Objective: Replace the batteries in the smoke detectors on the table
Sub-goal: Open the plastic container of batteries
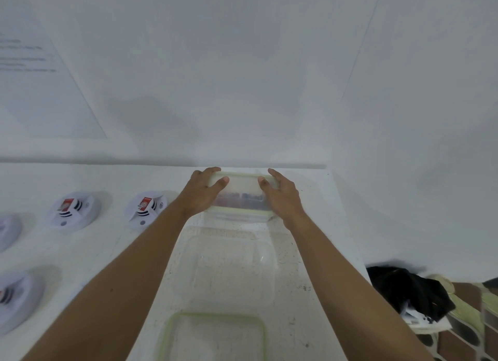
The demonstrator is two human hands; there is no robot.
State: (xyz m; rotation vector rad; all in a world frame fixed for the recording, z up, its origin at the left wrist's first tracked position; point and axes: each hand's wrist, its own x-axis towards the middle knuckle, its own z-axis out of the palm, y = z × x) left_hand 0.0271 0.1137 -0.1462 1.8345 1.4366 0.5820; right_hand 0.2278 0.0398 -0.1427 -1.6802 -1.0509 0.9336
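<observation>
So the smoke detectors (74, 210) are all on the left half of the white table (310, 253), four showing; two sit side by side in the far row, white discs with a red-and-white label on top, and two more are cut off by the left edge of the view, one behind the other. The right-hand detector (147, 208) of the far pair lies just beside the person's left forearm; nobody's touching any of them.

Both hands are on a lidded container (239, 193) instead, a clear plastic box with a pale green rim, sitting at the far edge of the table near the wall (242, 78); the left hand (202, 191) grips its left end, fingers curled over the far side and thumb on the lid; the right hand (283, 196) does the same on the right end. There's a row of dark and reddish stuff inside, might be batteries, but it's too blurry through the plastic to say.

Closer in, between the forearms, there's an open clear tub (229, 266); nearer still, a loose green-rimmed lid (215, 315) lies flat, partly cut off by the bottom of the view.

Further out: a sheet of paper (32, 64) with unreadable text on the wall at far left; off the table's right side, a black cloth (407, 288) bundled on something woven.
</observation>
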